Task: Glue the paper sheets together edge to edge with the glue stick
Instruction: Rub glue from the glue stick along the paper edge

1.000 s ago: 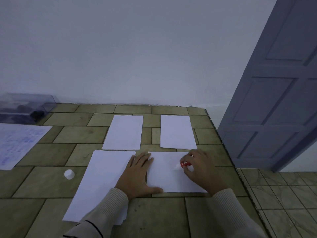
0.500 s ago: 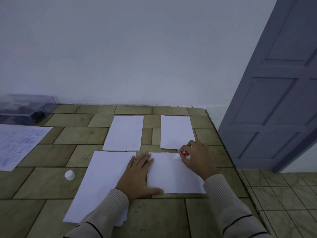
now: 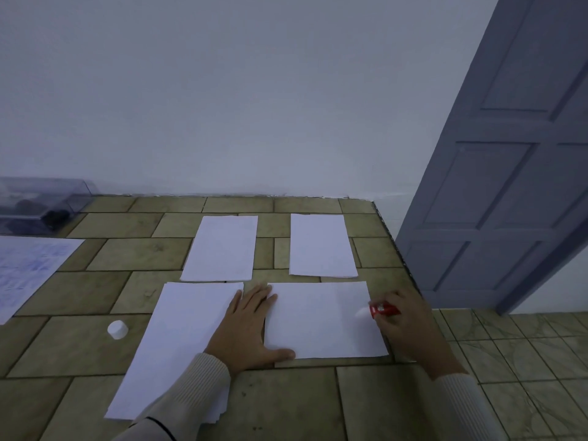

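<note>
Head view, lower middle of the frame: the left hand [image 3: 248,329] lies palm down on the tiled table [image 3: 95,294] with its fingers straight and slightly spread. It holds nothing. Its thumb presses the near left corner of a white sheet [image 3: 318,323] and its fingertips rest along that sheet's left edge. The heel of this hand overlaps the right side of a paper stack [image 3: 178,345], which lies just left of the sheet with a narrow strip of table between them. At the lower right, the right hand [image 3: 410,326] has its fingers curled round a red glue stick [image 3: 380,310]. The stick lies nearly level, with its pale tip pointing left over the right part of the sheet, close to the right edge. Whether the tip touches the paper cannot be told. Both wrists wear cream ribbed sleeves. Further up the frame two more white sheets lie apart from each other: the left far sheet [image 3: 222,249] just above the stack, the right far sheet [image 3: 321,246] just above the pressed sheet. A small white cap [image 3: 117,329] stands on the table left of the stack, apart from it. At the left edge of the frame lies a printed page [image 3: 28,272], and above it a clear plastic box [image 3: 41,205] sits against the white wall. A grey panelled door [image 3: 509,186] fills the right side, above the floor tiles [image 3: 525,345].
</note>
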